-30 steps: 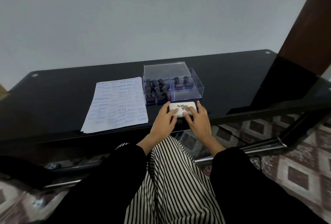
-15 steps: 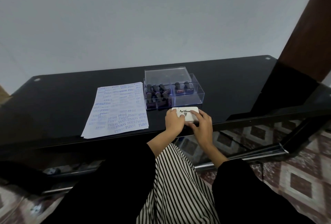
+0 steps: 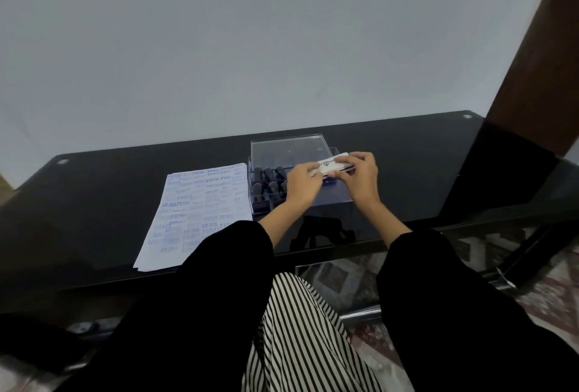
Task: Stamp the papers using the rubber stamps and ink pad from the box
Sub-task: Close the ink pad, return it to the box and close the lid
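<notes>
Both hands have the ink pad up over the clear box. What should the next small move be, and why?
Probably lower the ink pad into the clear box's vacant right compartment. The left hand and right hand grip it by its ends just above that space, the rubber stamps fill the left compartments, and the top paper is already covered with blue imprints.

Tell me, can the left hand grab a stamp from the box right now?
Probably not yet: left hand and right hand both grip the ink pad. The stamps stand uncovered close by in the open box, so nothing else blocks them.
</notes>
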Motion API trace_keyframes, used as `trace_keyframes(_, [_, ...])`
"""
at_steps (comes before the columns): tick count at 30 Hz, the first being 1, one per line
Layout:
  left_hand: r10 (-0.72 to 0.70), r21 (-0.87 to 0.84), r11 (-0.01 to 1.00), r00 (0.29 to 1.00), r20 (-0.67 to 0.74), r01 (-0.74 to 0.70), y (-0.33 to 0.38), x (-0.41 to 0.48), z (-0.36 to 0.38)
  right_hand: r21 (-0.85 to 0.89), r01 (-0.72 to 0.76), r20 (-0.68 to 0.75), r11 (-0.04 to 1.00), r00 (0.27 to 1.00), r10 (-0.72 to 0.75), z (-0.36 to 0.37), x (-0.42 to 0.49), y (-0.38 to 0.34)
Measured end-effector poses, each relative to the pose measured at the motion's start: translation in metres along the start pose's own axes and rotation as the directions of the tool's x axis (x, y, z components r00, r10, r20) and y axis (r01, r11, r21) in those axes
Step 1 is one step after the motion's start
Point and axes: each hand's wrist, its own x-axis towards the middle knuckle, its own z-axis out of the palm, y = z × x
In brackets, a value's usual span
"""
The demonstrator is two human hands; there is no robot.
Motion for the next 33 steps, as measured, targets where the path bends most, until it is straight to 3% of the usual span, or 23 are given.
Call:
trace_keyframes(5, [0.008, 0.017, 1.0, 0.998, 0.057, -0.009, -0.013, 0.016, 0.007, -0.124, 0.018, 0.023, 0.992, 1.0, -0.015, 0.003, 0.021, 0.009])
trace_keyframes(12, [0.212, 0.27, 0.929, 0.962, 0.175, -0.254, -0.038, 0.041, 0.003, -0.152, -0.002, 0.147, 0.988, 0.989, 0.024, 0.006, 0.043, 0.028])
trace_keyframes(17, [0.292, 0.538, 0.764, 0.934, 0.206, -0.357, -0.047, 0.056, 0.003, -0.298, 0.077, 0.136, 0.951, 0.99, -0.038, 0.009, 0.046, 0.033])
trace_keyframes(26, [0.334, 0.532, 0.752, 0.921, 0.201, -0.389, -0.052, 0.06, 0.005, -0.345, 0.193, 0.271, 0.919, 0.957, -0.099, 0.011, 0.051, 0.039])
trace_keyframes(33, [0.284, 0.542, 0.758, 0.932, 0.227, -0.363, -0.052, 0.061, 0.004, -0.511, 0.38, 0.422, 0.771, 0.892, -0.16, 0.009, 0.055, 0.034])
